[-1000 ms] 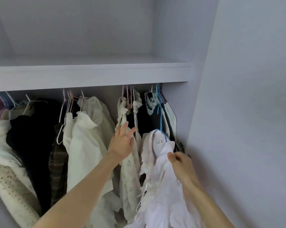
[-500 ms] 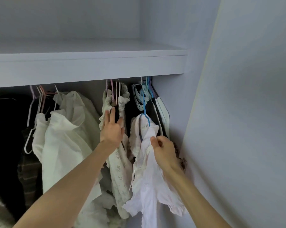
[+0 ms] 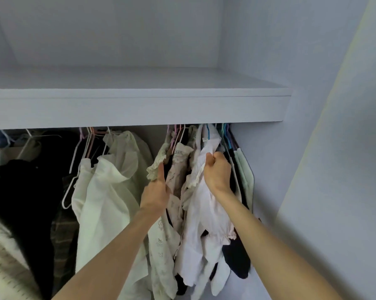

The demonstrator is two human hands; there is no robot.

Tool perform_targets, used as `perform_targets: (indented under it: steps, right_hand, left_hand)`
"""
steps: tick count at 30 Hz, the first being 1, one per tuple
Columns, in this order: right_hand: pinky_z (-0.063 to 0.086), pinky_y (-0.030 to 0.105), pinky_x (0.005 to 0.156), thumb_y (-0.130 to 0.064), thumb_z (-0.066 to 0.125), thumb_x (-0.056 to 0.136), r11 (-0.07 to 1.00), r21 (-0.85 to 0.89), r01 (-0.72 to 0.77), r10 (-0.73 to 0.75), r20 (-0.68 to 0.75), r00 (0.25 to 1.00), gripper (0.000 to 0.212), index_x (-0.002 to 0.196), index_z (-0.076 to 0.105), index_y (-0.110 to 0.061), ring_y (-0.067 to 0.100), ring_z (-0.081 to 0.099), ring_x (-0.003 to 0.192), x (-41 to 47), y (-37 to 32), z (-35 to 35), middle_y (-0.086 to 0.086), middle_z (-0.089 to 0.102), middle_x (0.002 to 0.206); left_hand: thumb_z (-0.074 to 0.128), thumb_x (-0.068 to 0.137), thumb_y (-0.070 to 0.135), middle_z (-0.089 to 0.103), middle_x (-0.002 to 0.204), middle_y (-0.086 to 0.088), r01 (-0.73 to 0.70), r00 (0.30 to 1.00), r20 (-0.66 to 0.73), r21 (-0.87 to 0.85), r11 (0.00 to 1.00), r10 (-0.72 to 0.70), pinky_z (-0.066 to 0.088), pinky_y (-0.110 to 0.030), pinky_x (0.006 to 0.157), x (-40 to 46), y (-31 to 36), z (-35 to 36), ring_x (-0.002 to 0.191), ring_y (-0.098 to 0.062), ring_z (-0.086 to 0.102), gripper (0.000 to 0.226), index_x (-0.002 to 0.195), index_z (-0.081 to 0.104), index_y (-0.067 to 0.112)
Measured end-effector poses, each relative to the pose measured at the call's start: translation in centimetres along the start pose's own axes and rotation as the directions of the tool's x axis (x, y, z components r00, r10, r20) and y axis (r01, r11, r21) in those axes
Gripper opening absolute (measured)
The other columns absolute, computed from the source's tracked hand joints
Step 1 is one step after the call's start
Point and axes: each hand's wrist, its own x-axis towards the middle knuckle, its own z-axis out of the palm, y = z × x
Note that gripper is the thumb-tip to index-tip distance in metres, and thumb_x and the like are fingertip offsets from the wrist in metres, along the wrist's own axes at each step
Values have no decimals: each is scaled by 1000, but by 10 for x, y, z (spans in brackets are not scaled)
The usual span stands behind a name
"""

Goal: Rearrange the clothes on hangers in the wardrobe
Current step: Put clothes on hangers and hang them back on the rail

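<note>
While right hand (image 3: 217,172) grips white blouse (image 3: 206,204) near collar, blouse now raised from a second ago; blue hanger (image 3: 208,132) top reaches under shelf (image 3: 139,109), rail hidden. Left hand (image 3: 155,194), fingers straight, has shifted from flat hover to holding lace garment (image 3: 174,169) aside. Gap open; hooking appears imminent, not confirmed.
</note>
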Motion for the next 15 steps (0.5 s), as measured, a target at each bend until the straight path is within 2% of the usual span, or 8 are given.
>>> perform_targets:
  steps: [3, 6, 8, 10, 13, 15]
  right_hand:
    - [32, 27, 61, -17, 40, 97, 994, -103, -39, 34, -54, 998, 26, 73, 40, -8, 23, 49, 74, 31, -2, 2, 6, 51, 72]
    - [36, 28, 63, -15, 43, 95, 985, -126, -117, 107, -78, 991, 26, 70, 43, -8, 31, 59, 87, 48, 7, 4, 17, 58, 85]
    - [38, 30, 65, -14, 45, 95, 978, -159, -139, 124, -101, 987, 17, 90, 52, -1, 35, 58, 95, 46, 10, 5, 20, 61, 98]
    - [38, 32, 66, -11, 45, 95, 973, -182, -139, 117, -126, 985, 19, 107, 48, 3, 35, 57, 98, 43, 15, 4, 20, 59, 106]
    - [36, 32, 63, -7, 44, 93, 969, -219, -116, 84, -149, 985, 20, 112, 42, 1, 35, 57, 95, 41, 23, -1, 20, 56, 108]
    - [36, 32, 63, -7, 44, 93, 943, -320, -88, 47, -133, 990, 24, 116, 42, 0, 35, 57, 96, 41, 24, -3, 19, 55, 112]
  left_hand:
    - [40, 95, 11, 56, 80, -10, -3, 1000, 6, 15, 1000, 3, 44, -37, 66, 1, -3, -4, 70, -27, 54, 70, 149, -4, 20]
    - [39, 95, 14, 62, 91, -15, 5, 1000, 1, 1, 1000, -5, 47, -39, 71, 3, -2, -4, 79, -32, 60, 70, 149, -4, 20]
    - [41, 94, 16, 63, 92, -14, 15, 1000, -3, 19, 1000, -15, 47, -38, 70, 5, 0, -4, 81, -32, 60, 71, 149, -4, 20]
    - [44, 91, 19, 63, 92, -13, 33, 999, -10, 25, 999, -33, 45, -37, 68, 9, 1, -3, 82, -32, 60, 72, 148, 0, 19]
    - [47, 88, 20, 64, 92, -12, 45, 998, -34, 27, 999, -45, 44, -36, 66, 16, 0, -3, 82, -31, 60, 67, 145, 12, 16]
    - [45, 90, 20, 64, 94, -13, 37, 999, -33, 38, 999, -36, 47, -39, 69, 16, -3, -3, 85, -33, 61, 63, 144, 14, 15]
